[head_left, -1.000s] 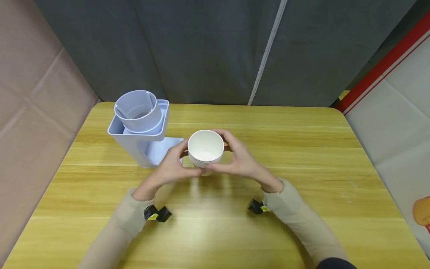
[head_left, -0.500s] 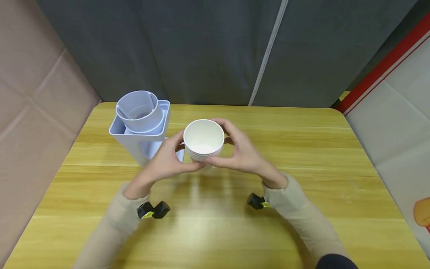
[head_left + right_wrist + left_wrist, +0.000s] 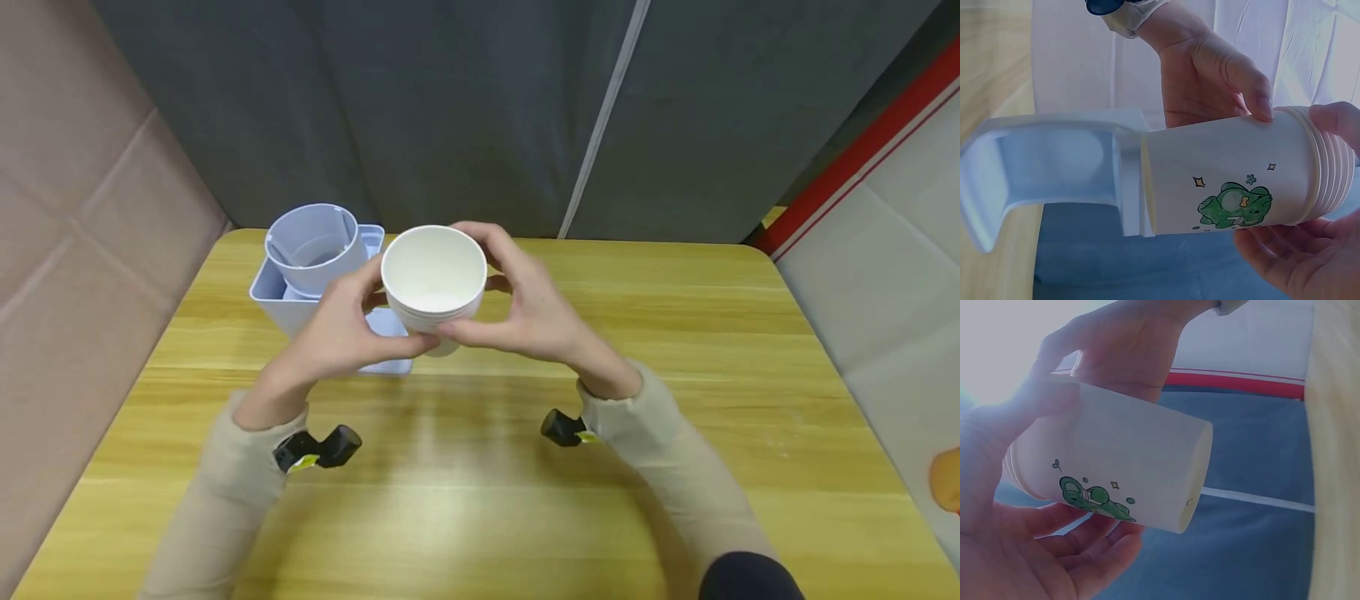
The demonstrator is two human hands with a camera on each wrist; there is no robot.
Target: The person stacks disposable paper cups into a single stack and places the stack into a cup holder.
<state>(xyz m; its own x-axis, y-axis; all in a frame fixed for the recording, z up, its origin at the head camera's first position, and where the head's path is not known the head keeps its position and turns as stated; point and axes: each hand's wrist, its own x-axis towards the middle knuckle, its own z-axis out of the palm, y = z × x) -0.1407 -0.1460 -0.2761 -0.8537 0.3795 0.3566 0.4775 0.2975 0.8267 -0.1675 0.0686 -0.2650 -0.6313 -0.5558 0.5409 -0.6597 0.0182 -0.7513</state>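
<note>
A nested stack of white paper cups (image 3: 435,271) is held above the table between both hands, mouths up. Green bear drawings mark the side of the outer cup (image 3: 1235,169) in the right wrist view, where several stacked rims show. From the left, my left hand (image 3: 333,325) grips the stack, thumb at the front. My right hand (image 3: 528,308) grips it from the right, its thumb close to the left one. Just behind and left of the left hand stands a pale blue plastic holder (image 3: 281,304) with a round tube (image 3: 315,242) in its top.
The wooden table (image 3: 480,500) carries the holder at its back left, with the holder's flat base (image 3: 390,354) reaching toward the middle. A dark grey curtain (image 3: 480,117) hangs behind the table's back edge. Pale panels (image 3: 90,250) stand along the sides.
Both hands have lifted the cup stack higher and carried it left and away from the body, toward the holder. The holder has stayed in place.
</note>
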